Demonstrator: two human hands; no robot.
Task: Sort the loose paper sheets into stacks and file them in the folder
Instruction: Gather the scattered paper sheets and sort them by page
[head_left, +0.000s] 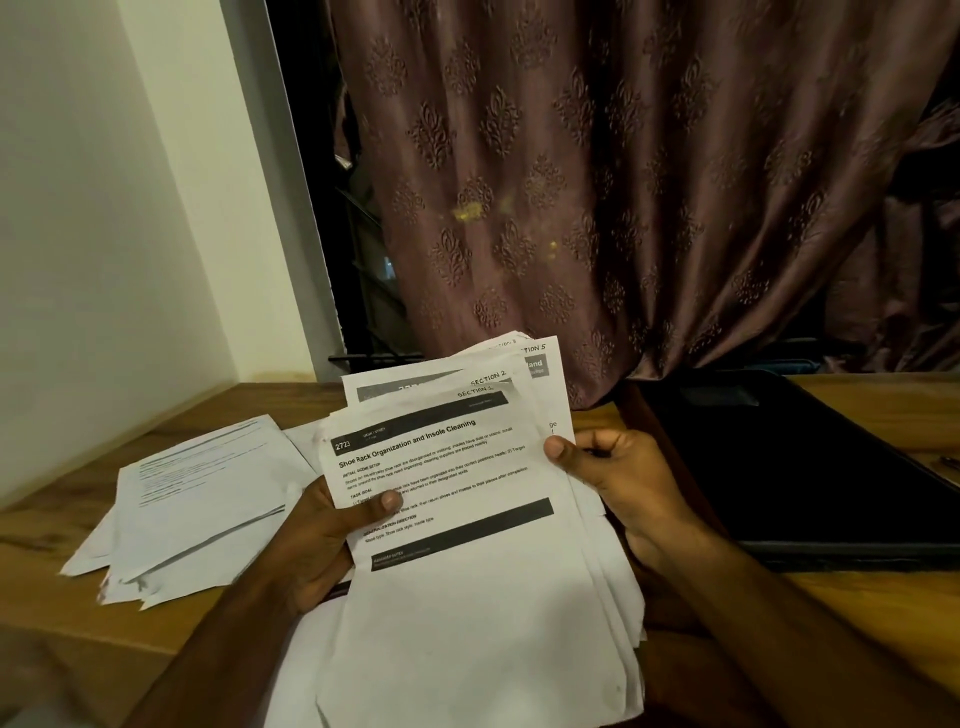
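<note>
I hold a fanned bundle of printed white sheets (467, 571) upright in front of me above the wooden table. The top sheet is headed "Shoe Rack Organization and Insole Cleaning", with section labels showing on the sheets behind it. My left hand (322, 540) grips the bundle's left edge, thumb on the front page. My right hand (623, 478) pinches the right edge, thumb on top and fingers behind. A second loose pile of sheets (197, 504) lies spread on the table to the left. The black folder (810, 457) lies open on the right.
The wooden table (62, 623) meets a white wall (104, 234) on the left. A patterned brown curtain (623, 182) hangs behind the table, with a dark window gap (332, 260) beside it. The curtain's hem touches the folder's far edge.
</note>
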